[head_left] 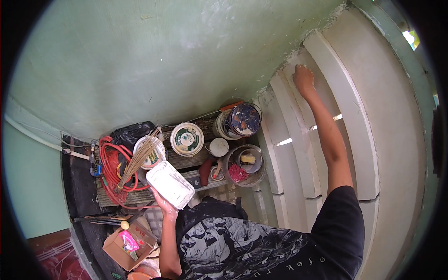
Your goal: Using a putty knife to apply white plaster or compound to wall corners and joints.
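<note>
My left hand (164, 203) holds a white rectangular tray (170, 185) of pale paste from underneath, level, in front of my chest. My right hand (303, 79) is stretched up and pressed flat against the white slats of a louvred shutter (354, 116), fingers together on the slat near the pale green wall (140, 60). I cannot tell whether it holds a small tool. My black printed shirt (261, 242) fills the lower middle.
Below me a wooden plank shelf (186, 163) carries paint tubs (186, 138), a lidded can (245, 119), a bucket of odds and ends (242, 165), a straw brush (140, 156) and a coiled orange cable (109, 163). An open cardboard box (130, 245) sits on the floor lower left.
</note>
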Available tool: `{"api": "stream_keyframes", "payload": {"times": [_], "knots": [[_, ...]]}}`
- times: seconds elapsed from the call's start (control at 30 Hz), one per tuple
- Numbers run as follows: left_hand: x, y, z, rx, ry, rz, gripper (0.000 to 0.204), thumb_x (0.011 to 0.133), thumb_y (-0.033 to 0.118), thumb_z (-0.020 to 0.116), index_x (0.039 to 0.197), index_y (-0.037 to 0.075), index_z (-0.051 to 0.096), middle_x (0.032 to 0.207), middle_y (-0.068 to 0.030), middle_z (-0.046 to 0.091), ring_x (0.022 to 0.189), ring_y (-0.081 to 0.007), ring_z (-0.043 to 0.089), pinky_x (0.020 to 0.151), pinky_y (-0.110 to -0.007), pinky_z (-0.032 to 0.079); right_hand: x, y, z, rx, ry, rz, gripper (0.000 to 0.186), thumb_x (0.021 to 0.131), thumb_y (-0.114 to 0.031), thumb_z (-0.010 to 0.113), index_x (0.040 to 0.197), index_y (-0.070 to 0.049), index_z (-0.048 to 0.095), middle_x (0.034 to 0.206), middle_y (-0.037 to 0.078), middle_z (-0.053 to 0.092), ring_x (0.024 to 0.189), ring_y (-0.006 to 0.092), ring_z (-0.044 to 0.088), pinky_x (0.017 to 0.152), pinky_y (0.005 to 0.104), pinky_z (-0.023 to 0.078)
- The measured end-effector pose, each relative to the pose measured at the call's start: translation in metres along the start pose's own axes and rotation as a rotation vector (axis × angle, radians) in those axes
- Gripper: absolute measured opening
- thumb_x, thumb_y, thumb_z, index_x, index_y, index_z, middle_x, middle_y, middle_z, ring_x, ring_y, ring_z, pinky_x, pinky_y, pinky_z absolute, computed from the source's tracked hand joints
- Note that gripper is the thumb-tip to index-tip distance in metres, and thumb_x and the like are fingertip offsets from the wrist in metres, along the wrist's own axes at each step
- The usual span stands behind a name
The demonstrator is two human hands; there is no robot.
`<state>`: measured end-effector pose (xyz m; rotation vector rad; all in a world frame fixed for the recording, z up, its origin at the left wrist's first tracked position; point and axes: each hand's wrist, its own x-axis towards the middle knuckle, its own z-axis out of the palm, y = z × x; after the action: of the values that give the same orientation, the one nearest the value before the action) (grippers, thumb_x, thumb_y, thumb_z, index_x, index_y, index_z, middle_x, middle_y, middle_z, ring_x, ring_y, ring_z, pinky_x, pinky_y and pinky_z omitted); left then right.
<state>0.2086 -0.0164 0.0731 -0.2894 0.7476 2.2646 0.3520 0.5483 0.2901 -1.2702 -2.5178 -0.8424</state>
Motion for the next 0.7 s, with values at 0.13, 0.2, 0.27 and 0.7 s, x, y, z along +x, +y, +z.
{"api": "stream_keyframes", "payload": {"times": [0.13, 0.2, 0.27, 0.7], "knots": [[0.003, 0.001, -0.003, -0.006, 0.023, -0.013, 0.063, 0.090, 0.055, 0.025, 0.137, 0.014, 0.028, 0.136, -0.0056, 0.038, 0.121, -0.0273, 0.041, 0.101, -0.042, 0.033, 0.005, -0.013, -0.036, -0.057, 0.124, -0.079, 0.015, 0.079, -0.018, 0.053, 0.086, -0.004, 0.056, 0.083, 0.016, 0.059, 0.079, 0.0318, 0.061, 0.066, 0.0458, 0.049], [0.003, 0.001, -0.004, -0.008, 0.036, -0.026, 0.062, 0.090, 0.055, 0.025, 0.137, 0.013, 0.028, 0.135, -0.0055, 0.038, 0.121, -0.0272, 0.041, 0.101, -0.041, 0.034, 0.009, -0.026, -0.064, -0.036, 0.158, -0.072, 0.014, 0.080, -0.016, 0.051, 0.086, -0.004, 0.056, 0.083, 0.017, 0.059, 0.079, 0.0317, 0.061, 0.065, 0.0456, 0.049], [0.004, 0.001, -0.003, 0.007, 0.052, -0.029, 0.062, 0.090, 0.055, 0.027, 0.136, 0.013, 0.029, 0.135, -0.0054, 0.039, 0.120, -0.0272, 0.042, 0.100, -0.041, 0.034, 0.010, -0.029, -0.070, -0.014, 0.194, -0.064, 0.014, 0.081, -0.015, 0.050, 0.086, -0.004, 0.057, 0.083, 0.017, 0.059, 0.079, 0.0316, 0.061, 0.065, 0.0455, 0.049], [0.006, -0.002, -0.003, 0.060, 0.004, -0.039, 0.066, 0.089, 0.059, 0.026, 0.138, 0.015, 0.026, 0.137, -0.0054, 0.035, 0.122, -0.0281, 0.039, 0.101, -0.042, 0.033, 0.015, -0.040, -0.053, -0.041, 0.225, -0.076, 0.014, 0.084, -0.013, 0.045, 0.091, -0.007, 0.056, 0.088, 0.011, 0.061, 0.076, 0.0288, 0.062, 0.063, 0.0429, 0.047]]}}
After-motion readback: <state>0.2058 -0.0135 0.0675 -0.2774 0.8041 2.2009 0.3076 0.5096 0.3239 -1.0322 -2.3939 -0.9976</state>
